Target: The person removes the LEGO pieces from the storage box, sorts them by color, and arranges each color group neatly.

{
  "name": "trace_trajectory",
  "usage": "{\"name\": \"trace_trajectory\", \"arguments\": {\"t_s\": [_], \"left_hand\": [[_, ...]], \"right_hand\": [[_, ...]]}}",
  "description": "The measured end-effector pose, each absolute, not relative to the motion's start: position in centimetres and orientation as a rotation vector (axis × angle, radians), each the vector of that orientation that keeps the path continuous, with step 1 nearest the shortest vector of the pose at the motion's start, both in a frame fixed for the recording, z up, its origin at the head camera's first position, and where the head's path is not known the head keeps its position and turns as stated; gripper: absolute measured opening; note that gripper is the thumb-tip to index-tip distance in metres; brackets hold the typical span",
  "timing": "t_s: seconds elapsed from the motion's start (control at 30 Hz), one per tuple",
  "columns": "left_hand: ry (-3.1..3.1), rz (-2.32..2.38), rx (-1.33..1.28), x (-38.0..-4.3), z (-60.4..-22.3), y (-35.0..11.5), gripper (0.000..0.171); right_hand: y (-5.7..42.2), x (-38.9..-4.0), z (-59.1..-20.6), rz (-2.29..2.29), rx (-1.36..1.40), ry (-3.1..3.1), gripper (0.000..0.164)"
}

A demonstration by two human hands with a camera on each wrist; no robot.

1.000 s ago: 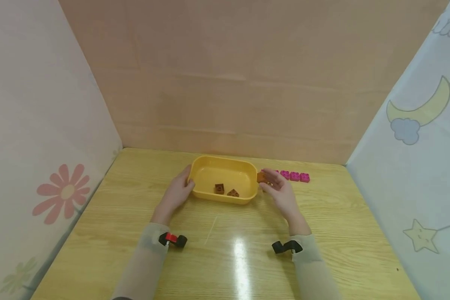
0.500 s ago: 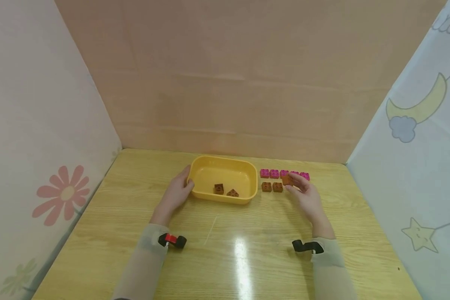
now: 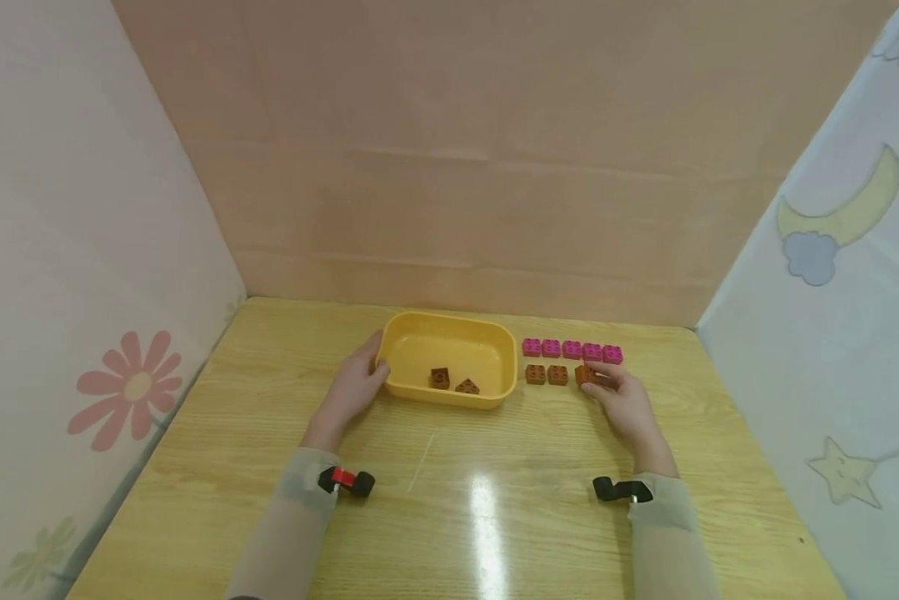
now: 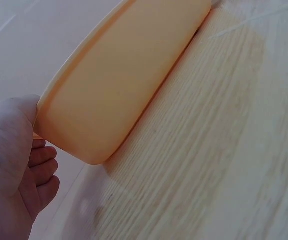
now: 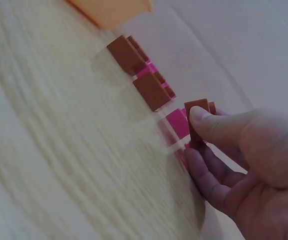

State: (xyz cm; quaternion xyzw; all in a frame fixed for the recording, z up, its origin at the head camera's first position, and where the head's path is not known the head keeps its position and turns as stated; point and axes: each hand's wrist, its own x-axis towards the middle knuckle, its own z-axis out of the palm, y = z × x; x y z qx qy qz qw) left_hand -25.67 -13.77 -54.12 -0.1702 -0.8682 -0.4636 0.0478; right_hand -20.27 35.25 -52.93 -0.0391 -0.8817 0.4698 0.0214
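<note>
My left hand [image 3: 355,383] grips the left end of a yellow plastic tub [image 3: 407,390], thumb over its rim; the left wrist view shows the tub's side wall [image 4: 108,75] on the table. Inside the tub lie two brown toy building bricks, one square [image 3: 439,379] and one three-cornered [image 3: 467,387]. To the right, my right hand [image 3: 625,404] pinches another brown brick [image 3: 584,375] between thumb and fingers, close over the table. That brick is in line with two brown bricks [image 3: 535,374] standing to its left. Behind them runs a row of several pink bricks [image 3: 572,350].
A wooden table [image 3: 434,517] carries everything. A plain tan sheet [image 3: 449,167] rises along its back edge. Pale printed sheets stand at the left [image 3: 119,208] and right [image 3: 809,350].
My right hand has carried the brown brick from beside the tub's right end to the right, then down beside the two brown bricks. My left hand has stayed on the tub.
</note>
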Motion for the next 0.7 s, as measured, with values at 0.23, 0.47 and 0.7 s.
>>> {"name": "trace_trajectory", "arguments": {"t_s": [0.23,0.47,0.7], "left_hand": [[-2.652,-1.418,-0.509,-25.7,-54.1,-13.6,0.062],[-2.647,-1.437,-0.516,-25.6,-54.2,-13.7,0.061],[-2.657,-1.437,-0.51,-25.7,-54.2,-13.7,0.062]], "right_hand": [[35.5,-21.0,-53.5,1.361,-0.111,-2.797,0.049],[35.3,-21.4,-53.6,1.251,-0.037,-2.823,0.047],[35.1,-21.8,-53.9,1.151,-0.007,-2.817,0.044]]}}
